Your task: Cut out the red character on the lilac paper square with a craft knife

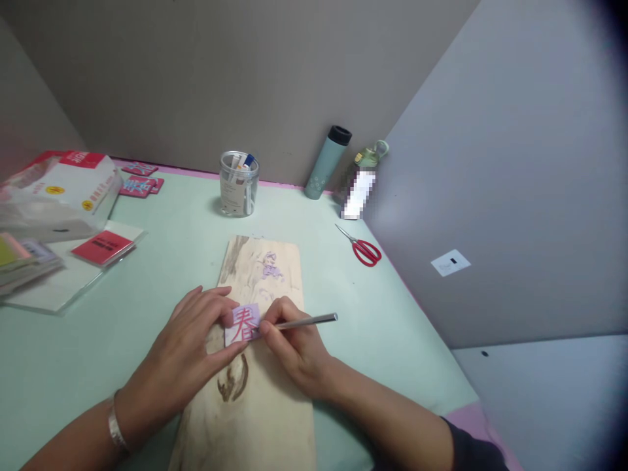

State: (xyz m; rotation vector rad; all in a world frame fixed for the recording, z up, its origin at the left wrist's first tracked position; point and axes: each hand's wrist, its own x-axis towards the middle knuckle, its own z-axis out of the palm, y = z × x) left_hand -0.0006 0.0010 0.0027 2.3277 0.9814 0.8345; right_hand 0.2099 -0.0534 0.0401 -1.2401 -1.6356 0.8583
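A long wooden board (258,405) lies on the pale green table (343,294) in front of me. On it rests a small lilac paper square (243,324) with a red character. My left hand (189,353) presses the paper's left side down with thumb and fingers pinched on it. My right hand (294,347) grips a thin silver metal knife handle (307,321) like a pen, its tip at the paper's right edge. Purple scraps (271,268) lie further up the board.
Red-handled scissors (363,248) lie to the right. A clear jar (239,183) of small items, a teal flask (326,163) and a green bottle (370,160) stand at the back wall. Red packets (102,247), pink cutouts (140,183) and a plastic bag (59,190) fill the left.
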